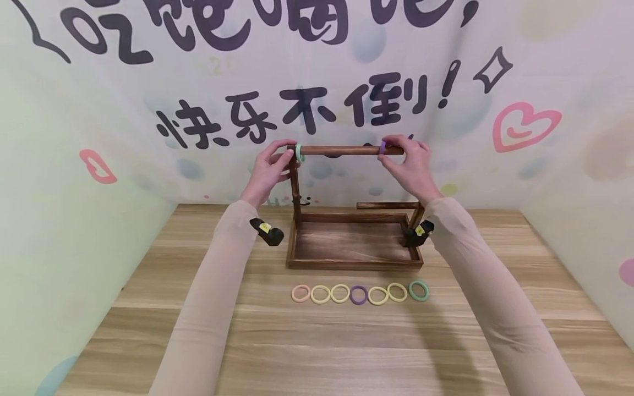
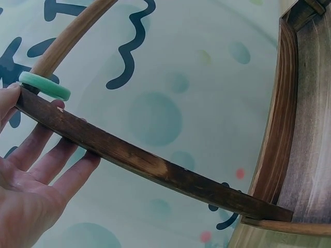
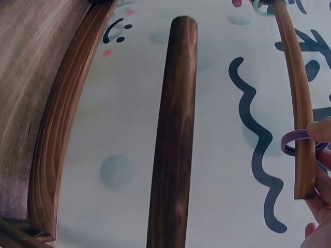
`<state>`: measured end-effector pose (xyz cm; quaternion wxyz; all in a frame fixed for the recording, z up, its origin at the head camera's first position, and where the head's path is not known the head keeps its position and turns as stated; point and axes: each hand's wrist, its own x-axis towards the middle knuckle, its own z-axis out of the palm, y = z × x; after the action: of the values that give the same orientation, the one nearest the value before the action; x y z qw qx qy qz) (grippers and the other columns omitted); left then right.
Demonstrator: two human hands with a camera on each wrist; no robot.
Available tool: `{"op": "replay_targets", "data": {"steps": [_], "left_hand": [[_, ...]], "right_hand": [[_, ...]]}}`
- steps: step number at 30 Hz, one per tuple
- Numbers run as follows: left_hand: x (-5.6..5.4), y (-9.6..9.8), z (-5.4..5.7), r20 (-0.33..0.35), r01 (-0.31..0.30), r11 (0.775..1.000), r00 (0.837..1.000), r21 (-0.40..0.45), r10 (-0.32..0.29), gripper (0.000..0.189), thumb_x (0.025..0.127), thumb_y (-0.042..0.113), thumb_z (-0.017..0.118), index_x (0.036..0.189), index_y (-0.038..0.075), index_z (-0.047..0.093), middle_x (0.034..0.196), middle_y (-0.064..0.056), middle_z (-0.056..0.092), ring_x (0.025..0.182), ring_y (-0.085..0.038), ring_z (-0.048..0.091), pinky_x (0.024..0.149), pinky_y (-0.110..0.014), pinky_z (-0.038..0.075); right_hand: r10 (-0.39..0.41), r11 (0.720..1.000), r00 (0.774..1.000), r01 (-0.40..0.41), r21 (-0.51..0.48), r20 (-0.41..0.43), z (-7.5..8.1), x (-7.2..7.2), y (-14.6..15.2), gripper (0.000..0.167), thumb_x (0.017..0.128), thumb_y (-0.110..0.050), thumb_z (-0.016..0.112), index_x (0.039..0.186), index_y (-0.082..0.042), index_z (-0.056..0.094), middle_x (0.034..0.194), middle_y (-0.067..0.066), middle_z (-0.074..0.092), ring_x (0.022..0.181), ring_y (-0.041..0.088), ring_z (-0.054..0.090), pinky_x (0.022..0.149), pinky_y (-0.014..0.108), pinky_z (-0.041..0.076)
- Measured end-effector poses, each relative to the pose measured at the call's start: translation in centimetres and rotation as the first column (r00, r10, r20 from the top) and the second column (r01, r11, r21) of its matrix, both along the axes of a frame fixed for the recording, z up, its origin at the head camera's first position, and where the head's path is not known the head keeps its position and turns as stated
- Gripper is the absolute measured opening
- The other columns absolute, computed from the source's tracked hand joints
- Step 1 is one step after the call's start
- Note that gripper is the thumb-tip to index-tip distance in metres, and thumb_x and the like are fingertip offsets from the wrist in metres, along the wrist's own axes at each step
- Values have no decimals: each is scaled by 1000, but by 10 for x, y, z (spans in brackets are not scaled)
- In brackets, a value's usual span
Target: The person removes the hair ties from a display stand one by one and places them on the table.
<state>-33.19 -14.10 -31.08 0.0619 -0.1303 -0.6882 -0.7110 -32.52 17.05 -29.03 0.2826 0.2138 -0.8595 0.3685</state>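
Note:
A dark wooden rack (image 1: 295,192) with two horizontal bars stands on the table. My left hand (image 1: 269,171) holds the top of its left post, thumb on one side and fingers on the other. Right beside that thumb, a mint green hair tie (image 2: 45,86) hangs around the upper bar (image 1: 342,150) at its post end. My right hand (image 1: 408,165) pinches a purple hair tie (image 3: 296,140), which encircles the same bar near its free right end. The lower bar (image 3: 176,124) bears no hair tie.
On the table (image 1: 317,352), a row of hair ties lies before the rack's tray (image 1: 354,264): a pink one (image 1: 300,301), several yellow ones, a purple one (image 1: 359,303) and a green one (image 1: 418,298). A printed cloth (image 1: 247,165) hangs close behind the rack.

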Motion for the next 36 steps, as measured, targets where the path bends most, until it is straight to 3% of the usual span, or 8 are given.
{"op": "replay_targets", "data": {"steps": [19,29,36], "left_hand": [[0,-1,1,7,4,1000,1000,3,-4,28,99,17,56,127,15,59,112,-15,64,97,-27,65,89,-49,50],[0,0,0,6,0,1000,1000,10,0,28,99,17,56,127,15,60,111,-15,65,96,-26,65,89,-48,51],[0,0,0,8,1,1000,1000,12,-1,28,99,17,56,127,14,60,111,-16,64,95,-26,65,89,-48,50]], "right_hand": [[-83,996,995,85,-33,47,-4,-2,30,36,87,-11,70,120,1,63,118,17,64,111,32,55,104,38,20],[-88,995,994,92,-47,71,-6,1,40,35,88,-13,69,120,0,62,119,17,63,113,33,53,106,42,18],[-58,992,995,66,-112,81,-12,4,49,36,88,-9,68,121,4,61,118,19,62,112,32,53,103,47,33]]}}
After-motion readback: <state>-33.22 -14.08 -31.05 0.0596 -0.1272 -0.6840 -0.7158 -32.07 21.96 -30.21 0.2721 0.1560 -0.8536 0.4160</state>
